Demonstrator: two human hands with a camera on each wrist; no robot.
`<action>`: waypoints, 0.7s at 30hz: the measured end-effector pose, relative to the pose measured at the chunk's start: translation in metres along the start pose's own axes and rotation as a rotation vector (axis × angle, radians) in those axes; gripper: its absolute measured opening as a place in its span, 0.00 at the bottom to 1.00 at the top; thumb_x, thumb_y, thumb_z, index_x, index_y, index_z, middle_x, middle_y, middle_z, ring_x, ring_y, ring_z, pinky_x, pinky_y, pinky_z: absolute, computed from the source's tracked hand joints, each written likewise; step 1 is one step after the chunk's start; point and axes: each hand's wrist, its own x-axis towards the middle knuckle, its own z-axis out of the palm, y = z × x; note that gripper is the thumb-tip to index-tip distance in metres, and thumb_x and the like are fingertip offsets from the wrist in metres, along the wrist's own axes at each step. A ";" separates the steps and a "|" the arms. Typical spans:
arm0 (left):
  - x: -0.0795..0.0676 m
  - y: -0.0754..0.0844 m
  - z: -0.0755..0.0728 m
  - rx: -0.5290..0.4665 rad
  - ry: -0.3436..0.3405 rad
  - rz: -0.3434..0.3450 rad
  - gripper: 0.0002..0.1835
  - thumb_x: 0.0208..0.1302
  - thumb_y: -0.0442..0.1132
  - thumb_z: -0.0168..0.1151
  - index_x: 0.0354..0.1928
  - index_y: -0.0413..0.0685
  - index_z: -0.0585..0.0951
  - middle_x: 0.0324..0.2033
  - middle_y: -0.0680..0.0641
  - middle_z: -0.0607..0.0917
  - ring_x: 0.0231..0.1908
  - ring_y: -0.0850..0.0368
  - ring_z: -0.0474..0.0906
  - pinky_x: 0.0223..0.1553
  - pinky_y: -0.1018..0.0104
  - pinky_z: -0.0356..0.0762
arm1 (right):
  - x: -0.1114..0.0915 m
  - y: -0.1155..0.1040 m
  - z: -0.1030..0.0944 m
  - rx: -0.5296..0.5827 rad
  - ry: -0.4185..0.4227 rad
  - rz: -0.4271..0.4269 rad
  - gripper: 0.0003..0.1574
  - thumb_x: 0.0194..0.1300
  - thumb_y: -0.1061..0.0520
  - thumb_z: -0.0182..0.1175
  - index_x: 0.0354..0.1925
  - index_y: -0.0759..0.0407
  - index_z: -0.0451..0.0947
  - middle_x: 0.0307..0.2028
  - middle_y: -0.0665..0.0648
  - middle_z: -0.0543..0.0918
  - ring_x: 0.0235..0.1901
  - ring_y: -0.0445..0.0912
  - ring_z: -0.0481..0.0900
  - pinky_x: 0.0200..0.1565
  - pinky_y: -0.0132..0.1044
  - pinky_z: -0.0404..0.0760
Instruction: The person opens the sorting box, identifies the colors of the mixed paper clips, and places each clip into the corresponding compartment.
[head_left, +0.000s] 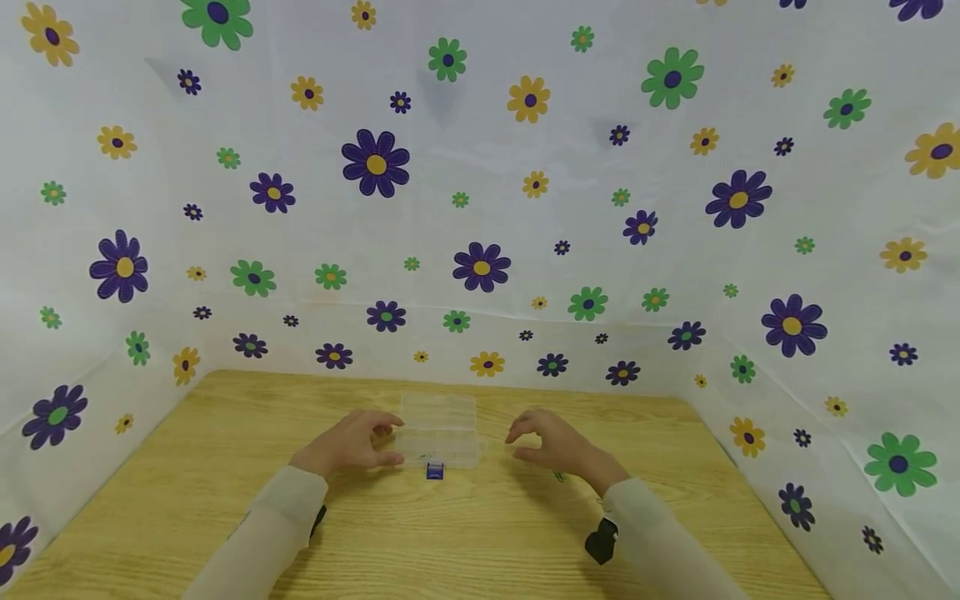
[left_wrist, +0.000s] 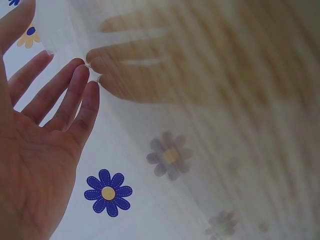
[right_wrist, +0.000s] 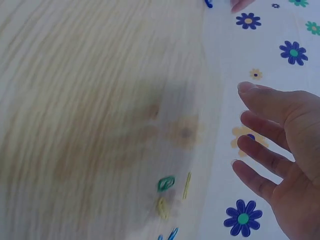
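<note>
A clear plastic box (head_left: 439, 417) with dividing lines lies flat on the table, a small blue clip-like piece (head_left: 435, 471) at its near edge. At the box's left side is my left hand (head_left: 348, 442), thumb and fingers apart and fingertips right by the edge. In the left wrist view its fingers are loosely extended, with nothing held. My right hand (head_left: 558, 446) hovers right of the box, fingers relaxed and spread from the thumb, holding nothing. Below it lie a small green looped piece (right_wrist: 166, 183), yellow pieces (right_wrist: 162, 207) and blue pieces (right_wrist: 172, 234).
The wood-grain table (head_left: 420, 542) is enclosed at the back and both sides by white sheeting (head_left: 465, 221) printed with flowers. A black wrist device (head_left: 602, 542) sits by the right sleeve.
</note>
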 end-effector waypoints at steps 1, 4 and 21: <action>0.000 0.000 0.000 0.004 0.001 0.007 0.38 0.58 0.59 0.75 0.63 0.41 0.80 0.56 0.40 0.86 0.53 0.45 0.82 0.61 0.43 0.80 | -0.003 0.002 -0.001 -0.002 0.002 0.003 0.10 0.68 0.60 0.68 0.46 0.60 0.88 0.50 0.59 0.87 0.53 0.57 0.83 0.58 0.57 0.81; 0.000 0.000 0.000 -0.009 0.002 0.009 0.38 0.58 0.58 0.75 0.63 0.40 0.80 0.56 0.39 0.86 0.52 0.46 0.82 0.61 0.43 0.80 | -0.013 0.008 -0.001 -0.022 0.014 -0.003 0.09 0.68 0.60 0.68 0.46 0.59 0.88 0.49 0.58 0.87 0.52 0.56 0.83 0.57 0.57 0.82; 0.000 0.001 0.000 -0.020 -0.006 -0.036 0.38 0.57 0.58 0.76 0.64 0.42 0.80 0.57 0.40 0.85 0.55 0.44 0.81 0.63 0.42 0.78 | -0.047 0.028 -0.004 -0.109 -0.017 0.089 0.07 0.63 0.58 0.73 0.40 0.60 0.90 0.46 0.59 0.88 0.48 0.56 0.84 0.54 0.55 0.83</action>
